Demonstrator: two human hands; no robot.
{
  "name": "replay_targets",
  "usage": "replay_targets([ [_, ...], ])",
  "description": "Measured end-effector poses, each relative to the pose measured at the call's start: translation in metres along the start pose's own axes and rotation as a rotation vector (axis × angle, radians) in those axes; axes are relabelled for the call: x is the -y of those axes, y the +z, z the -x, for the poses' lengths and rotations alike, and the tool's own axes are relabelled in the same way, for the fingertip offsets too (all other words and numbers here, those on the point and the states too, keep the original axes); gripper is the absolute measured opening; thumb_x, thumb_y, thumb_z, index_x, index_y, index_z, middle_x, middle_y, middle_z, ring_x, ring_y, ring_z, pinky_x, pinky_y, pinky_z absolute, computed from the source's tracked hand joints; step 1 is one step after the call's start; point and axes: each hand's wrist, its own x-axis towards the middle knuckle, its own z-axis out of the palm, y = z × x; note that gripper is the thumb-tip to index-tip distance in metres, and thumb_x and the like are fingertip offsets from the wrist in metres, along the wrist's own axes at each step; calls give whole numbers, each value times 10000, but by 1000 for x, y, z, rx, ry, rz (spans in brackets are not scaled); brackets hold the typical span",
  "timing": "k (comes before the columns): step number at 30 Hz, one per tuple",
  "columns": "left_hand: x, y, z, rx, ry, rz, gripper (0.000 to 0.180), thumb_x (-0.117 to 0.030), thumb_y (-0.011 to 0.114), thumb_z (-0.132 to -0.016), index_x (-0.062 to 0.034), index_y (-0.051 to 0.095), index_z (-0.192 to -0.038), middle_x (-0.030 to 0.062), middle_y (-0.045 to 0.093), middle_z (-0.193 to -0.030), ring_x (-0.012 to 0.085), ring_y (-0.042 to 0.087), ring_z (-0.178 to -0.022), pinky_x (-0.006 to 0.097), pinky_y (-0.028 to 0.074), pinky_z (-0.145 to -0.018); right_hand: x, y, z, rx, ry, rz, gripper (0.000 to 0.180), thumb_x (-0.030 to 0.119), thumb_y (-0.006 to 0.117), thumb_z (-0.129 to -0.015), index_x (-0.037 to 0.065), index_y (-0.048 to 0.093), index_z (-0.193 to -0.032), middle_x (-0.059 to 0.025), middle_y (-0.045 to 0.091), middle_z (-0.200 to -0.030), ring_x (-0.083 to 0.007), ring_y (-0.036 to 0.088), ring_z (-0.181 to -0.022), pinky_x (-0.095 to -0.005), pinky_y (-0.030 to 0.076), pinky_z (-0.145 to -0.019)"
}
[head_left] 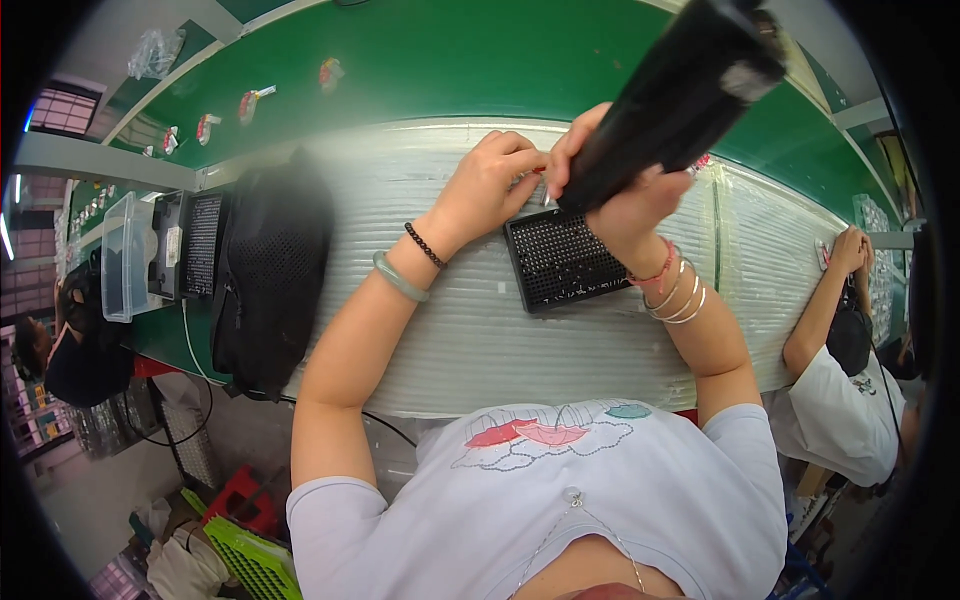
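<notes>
My right hand (pixel 635 195) is wrapped round a thick black electric screwdriver (pixel 680 95). The tool slants up and to the right, close to the camera, and its narrow silver end points down beside my left fingertips. Thumb and fingers of my left hand (pixel 493 180) are pinched together near that end. A small reddish-orange bit shows at the fingertips, too small to name. Below both hands lies a black tray (pixel 530 290) with a grid of holes and several small pale pieces in it. My right hand and forearm cover its right side.
A ribbed, pale plastic-covered worktop (pixel 440 350) lies under my arms. Beyond it runs a green surface (pixel 430 70) with several small red-and-white items. On the left are a black bag (pixel 270 270) and a clear plastic bin (pixel 117 255). A co-worker's hands (pixel 850 250) are at the right.
</notes>
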Motion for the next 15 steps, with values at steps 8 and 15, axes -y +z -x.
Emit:
replay_targets([
  [8,-2,0,-1,38,-207,113,416,-44,703,-736,18,518,-1103,122,640,-884,229,630,-802,310,518,-725,-1,-6,-46,-88,-98,41,977,933,273,-585,9,491,-815,-109,524,-598,-184,522,-509,-277,444,-473],
  [15,0,0,0,39,-216,148,448,-34,679,-725,-21,480,-1126,115,627,-833,268,606,-823,353,503,-717,-29,-1,-46,-75,-43,-24,939,918,330,-591,22,493,-819,-101,535,-616,-169,529,-525,-261,446,-492],
])
